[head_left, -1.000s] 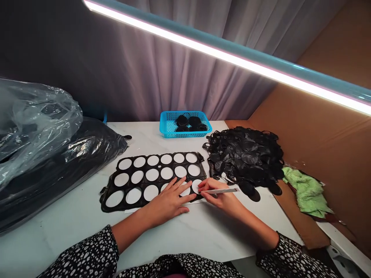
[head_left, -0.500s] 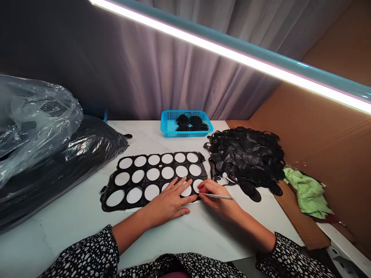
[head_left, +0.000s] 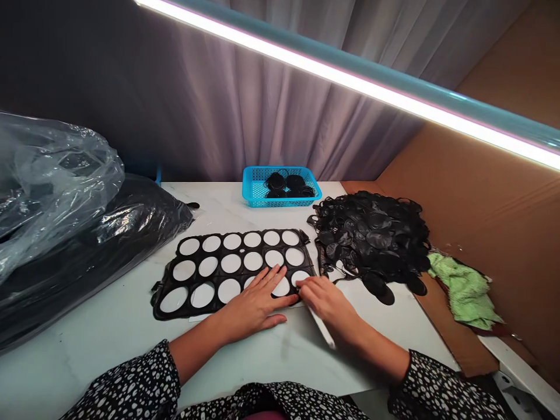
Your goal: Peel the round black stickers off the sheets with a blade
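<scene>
Many round holes [head_left: 231, 263] are in the black sheet [head_left: 217, 279], which lies at the middle of the desk [head_left: 301, 356], between the bag [head_left: 114, 227] by the left edge and the black pile [head_left: 371, 233] along the right edge. The left hand [head_left: 258, 300] lies flat on it, its grip wide. The right hand [head_left: 326, 303], at its near right corner, has a narrow grip, holding the white tool [head_left: 322, 329]. The basket [head_left: 282, 203] stands by the far edge.
</scene>
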{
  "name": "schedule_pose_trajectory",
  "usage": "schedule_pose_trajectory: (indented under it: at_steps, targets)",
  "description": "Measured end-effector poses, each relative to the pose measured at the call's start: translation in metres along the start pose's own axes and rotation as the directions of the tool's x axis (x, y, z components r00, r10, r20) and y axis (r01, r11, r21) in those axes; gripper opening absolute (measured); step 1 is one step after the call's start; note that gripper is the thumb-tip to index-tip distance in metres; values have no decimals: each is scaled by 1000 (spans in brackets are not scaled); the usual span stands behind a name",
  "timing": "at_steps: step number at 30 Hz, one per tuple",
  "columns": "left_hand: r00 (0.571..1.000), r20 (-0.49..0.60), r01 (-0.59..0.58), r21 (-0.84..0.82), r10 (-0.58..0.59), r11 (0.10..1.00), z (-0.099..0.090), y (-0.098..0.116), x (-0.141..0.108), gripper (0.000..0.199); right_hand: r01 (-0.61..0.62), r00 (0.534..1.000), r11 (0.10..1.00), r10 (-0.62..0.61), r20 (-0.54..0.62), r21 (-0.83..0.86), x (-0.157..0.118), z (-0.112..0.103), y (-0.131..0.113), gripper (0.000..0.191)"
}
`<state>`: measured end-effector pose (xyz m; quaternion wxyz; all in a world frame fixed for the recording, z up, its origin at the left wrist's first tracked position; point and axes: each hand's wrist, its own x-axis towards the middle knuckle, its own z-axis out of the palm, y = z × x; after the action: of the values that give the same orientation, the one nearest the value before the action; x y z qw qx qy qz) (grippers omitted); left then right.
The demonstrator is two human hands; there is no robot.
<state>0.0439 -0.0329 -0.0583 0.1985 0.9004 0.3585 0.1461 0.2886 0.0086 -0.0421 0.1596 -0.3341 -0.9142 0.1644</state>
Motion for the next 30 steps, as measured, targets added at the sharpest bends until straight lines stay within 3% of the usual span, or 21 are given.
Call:
schedule_pose_trajectory:
  at_steps: [2,4,6,7,11,15,25,30]
  targets:
    - [1000,-3,-3,-8,2,1000,-2,0,-1,48,-158,978,982,142,-154,-100,8,-19,22,19]
    - [1000,-19,-10,-24,10,1000,-5,1,-1,46,-362,893,925,308,-327,-118,19,-41,47,16]
    - [1000,-19,-13,-22,13,1000,-8,3,1,49,-444,828,895,398,-396,-30,31,-57,64,14]
    - [1000,-18,-8,-9,8,1000,-8,4,3,51,-439,829,898,421,-369,39,36,-59,66,13]
    - [997,-67,51,57,-47,997,-4,5,14,56,-324,929,881,366,-63,345,51,-38,49,14]
    - [995,-85,68,97,-60,993,5,4,21,55,-299,954,834,279,114,463,53,-10,29,18]
    - [993,-103,65,73,-57,995,9,3,18,52,-249,968,875,235,85,415,55,-7,30,16]
    - [994,-78,79,53,-75,995,6,3,18,55,-160,987,966,151,61,202,47,2,23,11]
